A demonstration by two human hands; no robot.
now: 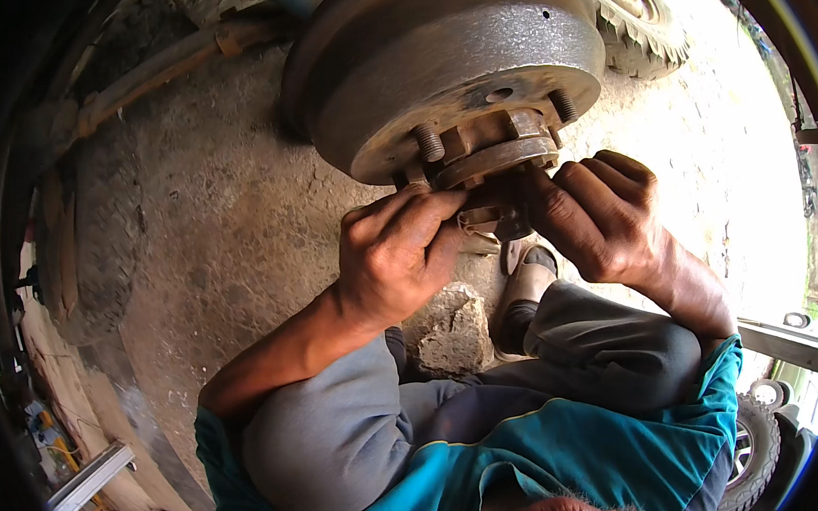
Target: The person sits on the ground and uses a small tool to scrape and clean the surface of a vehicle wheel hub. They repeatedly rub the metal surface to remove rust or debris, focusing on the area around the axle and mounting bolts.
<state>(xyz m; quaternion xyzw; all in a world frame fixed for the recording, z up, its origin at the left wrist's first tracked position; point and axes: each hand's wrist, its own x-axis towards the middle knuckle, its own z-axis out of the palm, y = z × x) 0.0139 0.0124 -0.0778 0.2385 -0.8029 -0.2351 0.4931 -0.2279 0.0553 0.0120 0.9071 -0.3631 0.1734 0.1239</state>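
A large grey-brown brake drum [444, 66] with threaded wheel studs [429, 143] fills the top middle. At its centre the hub flange [499, 161] sticks out toward me. Just below the flange is a small rusty brown metal part [496, 220], its exact kind unclear. My left hand [392, 249] pinches this part from the left, fingers closed. From the right, my right hand [601, 214] grips it too, its fingers curled and the tips partly hidden behind the part. Both hands are close under the flange.
A treaded tyre [638, 24] stands behind the drum at the upper right. Rough dirty ground [210, 211] spreads on the left. A stone block [451, 328] lies between my bent legs. More wheels [753, 450] show at the lower right and lower left.
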